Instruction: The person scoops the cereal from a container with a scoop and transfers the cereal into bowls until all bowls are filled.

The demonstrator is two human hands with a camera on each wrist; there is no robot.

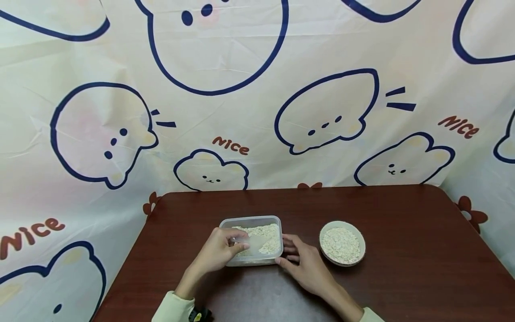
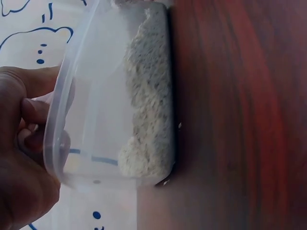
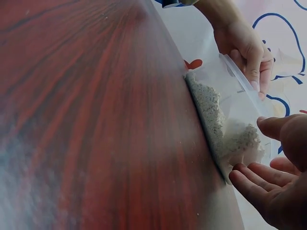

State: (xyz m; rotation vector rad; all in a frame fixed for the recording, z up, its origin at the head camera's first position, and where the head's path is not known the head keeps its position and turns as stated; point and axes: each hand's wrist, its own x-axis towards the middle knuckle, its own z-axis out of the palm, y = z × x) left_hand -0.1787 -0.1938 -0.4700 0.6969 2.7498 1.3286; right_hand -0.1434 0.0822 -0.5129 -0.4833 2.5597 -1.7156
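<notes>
A clear plastic container on the table holds pale oat flakes, heaped along its far and right sides. My left hand reaches over its left rim, thumb and forefinger pinching a small translucent piece inside; I cannot tell its kind. In the left wrist view the left hand shows behind the container wall, fingers curled. My right hand holds the container's right end by its near corner. The right wrist view has that thumb at the rim and the fingers against the lower side.
To the right of the right hand stands a round bowl filled with oat flakes. The dark red-brown table ends at a cloth printed with cartoon bears. A few stray flakes lie on the tabletop near the container.
</notes>
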